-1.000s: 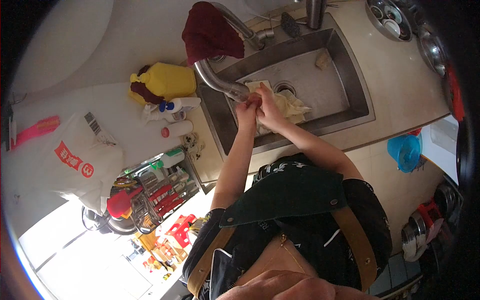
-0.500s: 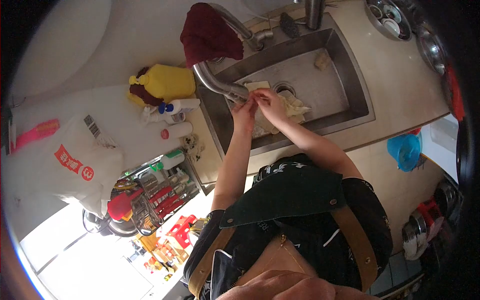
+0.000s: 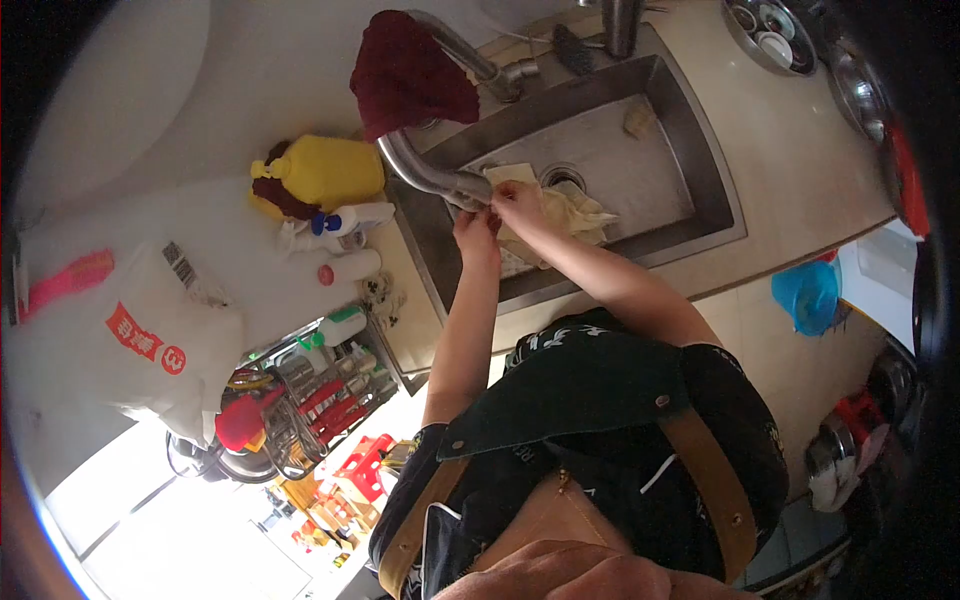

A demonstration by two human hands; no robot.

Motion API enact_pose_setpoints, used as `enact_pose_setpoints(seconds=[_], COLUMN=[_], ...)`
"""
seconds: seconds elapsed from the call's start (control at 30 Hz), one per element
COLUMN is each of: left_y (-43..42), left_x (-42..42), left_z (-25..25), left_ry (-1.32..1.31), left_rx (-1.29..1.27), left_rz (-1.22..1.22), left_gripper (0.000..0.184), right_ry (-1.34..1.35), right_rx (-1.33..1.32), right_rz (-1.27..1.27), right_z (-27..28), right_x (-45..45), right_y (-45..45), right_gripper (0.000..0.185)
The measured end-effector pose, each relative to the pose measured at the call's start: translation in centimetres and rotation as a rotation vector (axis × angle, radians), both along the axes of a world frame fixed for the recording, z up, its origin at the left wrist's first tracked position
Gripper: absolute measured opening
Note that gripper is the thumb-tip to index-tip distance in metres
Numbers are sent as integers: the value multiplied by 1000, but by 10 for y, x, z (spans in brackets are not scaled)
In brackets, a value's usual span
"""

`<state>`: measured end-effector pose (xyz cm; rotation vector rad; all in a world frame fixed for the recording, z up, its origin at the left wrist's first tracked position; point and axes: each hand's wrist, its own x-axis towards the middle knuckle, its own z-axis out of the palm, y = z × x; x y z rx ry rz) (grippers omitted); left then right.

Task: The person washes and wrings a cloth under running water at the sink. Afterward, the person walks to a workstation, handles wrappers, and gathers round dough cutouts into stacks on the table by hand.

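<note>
**Loose cloth by the drain, fingers busy at the spout**

The left hand and the right hand are brought close together at the tip of the curved faucet spout, over the left part of the sink. The fingers of both are bent inward; whether anything is pinched between them cannot be told, since the fingertips are partly hidden, and contact with the spout cannot be confirmed.

A pale crumpled cloth is left lying in the sink, to the right of the hands and just on the near side of the drain, and is not seen to be gripped. Should water be run, its folds could be drawn over the opening and drainage slowed. If a small item is held, it could be lost into the sink through wet fingers.

Knuckles might be knocked on the metal, given so little room. By a hard bump, the maroon cloth draped over the faucet's upper bend could be shaken off into the sink
</note>
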<state>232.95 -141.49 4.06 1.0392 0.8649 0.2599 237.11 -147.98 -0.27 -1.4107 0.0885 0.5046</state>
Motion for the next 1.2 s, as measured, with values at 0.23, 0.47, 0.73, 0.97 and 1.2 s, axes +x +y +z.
enact_pose_setpoints(seconds=[0.23, 0.47, 0.73, 0.97, 1.2], left_y=[23, 41, 20, 10, 6], left_x=[-18, -32, 13, 19, 22], left_z=[-10, -87, -105, -88, -78], left_ry=[112, 36, -407, -259, -81], left_rx=[-21, 372, -491, -620, -770], left_rz=[73, -130, -168, -208, -222], left_gripper=[15, 8, 39, 40, 42], right_ry=[573, 128, -754, -21, -252], right_rx=[611, 423, -736, -482, -612], right_rz=[-31, 101, 324, 250, 309], right_z=[-8, -8, 74, -37, -14], right_x=[21, 17, -37, 42, 11], right_y=[48, 43, 17, 33, 19], right_gripper=[27, 51, 62, 63, 53])
